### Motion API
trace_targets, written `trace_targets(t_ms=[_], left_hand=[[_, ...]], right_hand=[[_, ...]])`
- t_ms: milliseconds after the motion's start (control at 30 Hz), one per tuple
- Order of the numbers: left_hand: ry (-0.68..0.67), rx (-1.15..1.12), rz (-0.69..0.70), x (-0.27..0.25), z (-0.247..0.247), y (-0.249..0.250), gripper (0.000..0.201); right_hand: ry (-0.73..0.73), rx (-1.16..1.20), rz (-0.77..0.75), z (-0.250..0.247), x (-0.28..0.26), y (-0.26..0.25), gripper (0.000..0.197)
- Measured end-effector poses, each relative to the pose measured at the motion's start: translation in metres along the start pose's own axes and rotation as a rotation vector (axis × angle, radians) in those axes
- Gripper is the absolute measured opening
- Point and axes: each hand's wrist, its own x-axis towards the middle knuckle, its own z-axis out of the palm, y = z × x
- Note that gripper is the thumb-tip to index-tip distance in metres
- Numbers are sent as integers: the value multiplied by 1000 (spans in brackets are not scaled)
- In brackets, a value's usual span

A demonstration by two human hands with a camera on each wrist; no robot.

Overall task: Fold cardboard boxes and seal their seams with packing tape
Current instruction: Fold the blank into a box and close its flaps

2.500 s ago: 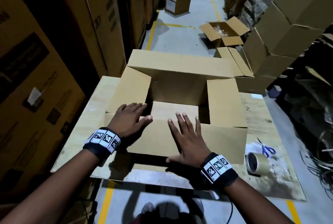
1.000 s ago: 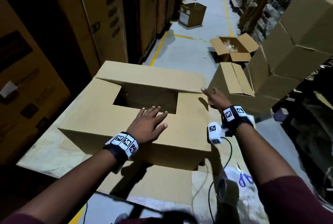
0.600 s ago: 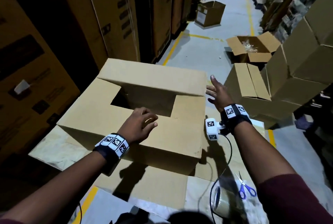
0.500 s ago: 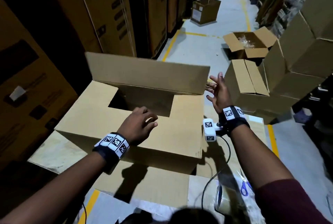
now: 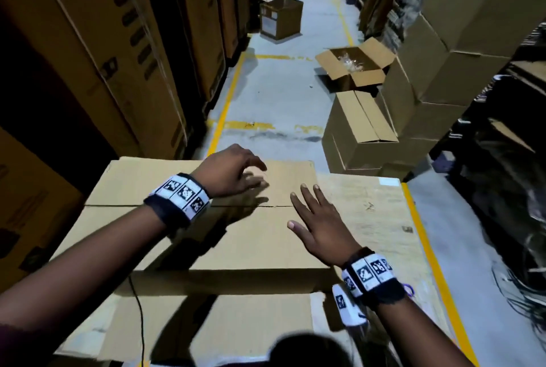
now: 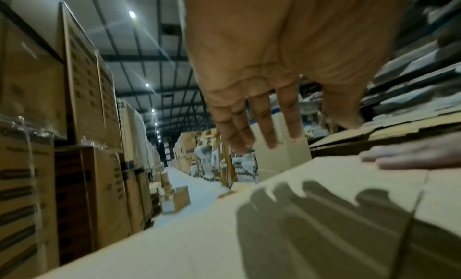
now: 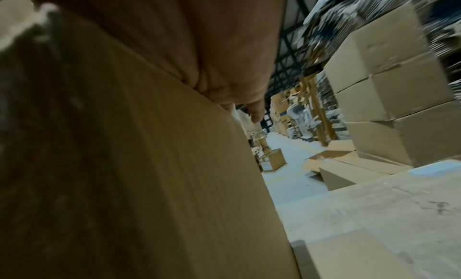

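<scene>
From the head view, the cardboard box sits on the counter with both top flaps down and meeting at a centre seam; the right hand lies flat across it, its grip spread and holding nothing, probably to pin the flaps for taping. The left wrist view shows the left hand hovering just above the far flap, fingers straight and apart. The right wrist view shows that palm pressed on the cardboard.

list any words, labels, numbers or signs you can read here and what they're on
None can be read.
Dark print on the tall cartons: too blurred.
Pale label on the aisle box: too small.
Wristbands: black-and-white square code markers only, no words.
Cardboard box under the hands: no print visible.
</scene>
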Motion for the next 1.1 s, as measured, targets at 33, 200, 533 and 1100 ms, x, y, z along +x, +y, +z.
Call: trace_targets(t_ms=[33,200,533,1100], left_hand=[[-85,43,-36,12,6,-7,83],[-254,107,-206,24,59,-2,134],[-190,135,-189,24,89,-4,141],[-42,-423,219,0,89,214,28]], right_hand=[[-5,6,46,1,-1,-4,84],[57,9,200,11,-6,-18,83],[90,6,307,20,-5,-27,76],[101,316,814,38,-135,78,89]])
